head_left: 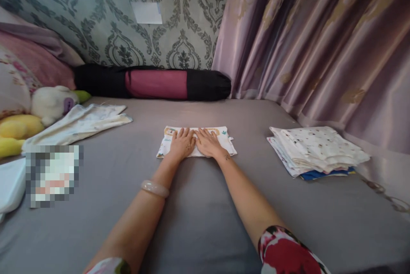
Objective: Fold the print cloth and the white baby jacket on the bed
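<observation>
A small white printed cloth [226, 140], folded into a flat rectangle, lies on the grey bed sheet [198, 205] straight ahead of me. My left hand [182, 142] and my right hand [208, 142] both rest palm down on it, side by side, with fingers stretched flat. Neither hand grips anything. A pale bangle [155, 188] sits on my left wrist.
A stack of folded white cloths [317, 150] lies at the right near the purple curtain [320, 39]. At the left lie unfolded white cloths [80, 122], soft toys [51, 103] and pillows. A black and maroon bolster [153, 82] runs along the patterned wall.
</observation>
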`<action>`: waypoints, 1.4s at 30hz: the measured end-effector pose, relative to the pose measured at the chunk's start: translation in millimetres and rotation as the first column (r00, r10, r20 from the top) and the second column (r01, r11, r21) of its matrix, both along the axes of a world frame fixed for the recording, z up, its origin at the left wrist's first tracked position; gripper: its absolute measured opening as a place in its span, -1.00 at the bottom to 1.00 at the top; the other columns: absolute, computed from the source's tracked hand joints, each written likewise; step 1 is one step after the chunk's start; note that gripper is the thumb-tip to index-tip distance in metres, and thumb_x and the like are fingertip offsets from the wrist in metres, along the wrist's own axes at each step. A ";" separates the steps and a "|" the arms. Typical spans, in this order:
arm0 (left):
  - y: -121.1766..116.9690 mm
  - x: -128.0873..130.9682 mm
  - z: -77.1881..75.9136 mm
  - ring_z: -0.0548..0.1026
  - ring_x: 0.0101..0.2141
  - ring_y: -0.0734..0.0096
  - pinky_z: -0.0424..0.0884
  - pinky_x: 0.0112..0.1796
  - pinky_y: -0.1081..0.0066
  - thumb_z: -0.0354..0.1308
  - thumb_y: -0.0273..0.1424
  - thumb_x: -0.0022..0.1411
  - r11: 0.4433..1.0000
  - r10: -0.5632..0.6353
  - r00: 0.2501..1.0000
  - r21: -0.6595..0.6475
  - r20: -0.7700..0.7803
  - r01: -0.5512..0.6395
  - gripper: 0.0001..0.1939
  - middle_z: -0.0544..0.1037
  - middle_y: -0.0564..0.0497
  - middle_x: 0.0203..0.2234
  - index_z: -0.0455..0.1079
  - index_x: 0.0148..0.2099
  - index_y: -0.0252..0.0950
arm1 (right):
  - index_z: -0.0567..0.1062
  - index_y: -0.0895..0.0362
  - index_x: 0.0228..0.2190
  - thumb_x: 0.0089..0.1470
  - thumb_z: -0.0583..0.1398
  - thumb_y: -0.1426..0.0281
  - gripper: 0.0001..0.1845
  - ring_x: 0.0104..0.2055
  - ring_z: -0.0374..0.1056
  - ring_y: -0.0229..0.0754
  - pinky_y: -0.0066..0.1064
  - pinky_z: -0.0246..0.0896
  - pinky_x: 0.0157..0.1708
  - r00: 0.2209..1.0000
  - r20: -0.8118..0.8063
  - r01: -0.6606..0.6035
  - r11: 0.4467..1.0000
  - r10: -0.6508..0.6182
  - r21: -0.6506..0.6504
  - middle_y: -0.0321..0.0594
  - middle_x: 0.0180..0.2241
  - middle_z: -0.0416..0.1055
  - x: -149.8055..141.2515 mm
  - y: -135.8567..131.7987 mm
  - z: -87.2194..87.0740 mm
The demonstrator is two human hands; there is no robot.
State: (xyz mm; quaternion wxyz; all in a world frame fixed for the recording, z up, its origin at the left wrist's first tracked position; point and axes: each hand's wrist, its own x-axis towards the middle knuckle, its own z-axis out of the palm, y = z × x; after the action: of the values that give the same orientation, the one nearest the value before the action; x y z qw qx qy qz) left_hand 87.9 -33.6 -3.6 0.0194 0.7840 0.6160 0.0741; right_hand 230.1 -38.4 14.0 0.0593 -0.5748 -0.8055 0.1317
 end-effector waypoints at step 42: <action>3.7 -49.5 1.4 -0.01 0.33 -0.10 -0.06 0.23 -0.20 -0.36 -0.12 0.36 0.962 0.271 0.960 -0.052 0.069 -0.268 -0.34 0.15 -0.25 0.31 0.20 0.29 -0.37 | 0.09 0.39 0.28 0.33 -0.21 0.16 -0.30 0.39 -0.22 0.06 -0.03 -0.33 0.31 0.915 0.036 0.398 0.913 -0.402 0.086 0.12 0.35 -0.09 44.7 7.2 -19.1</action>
State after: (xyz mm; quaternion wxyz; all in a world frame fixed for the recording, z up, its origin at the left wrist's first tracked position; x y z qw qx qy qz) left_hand 38.4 -29.8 -2.1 0.0489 0.6889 0.7172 0.0924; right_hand 274.7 -31.2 -5.2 0.0856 -0.7279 -0.6767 0.0703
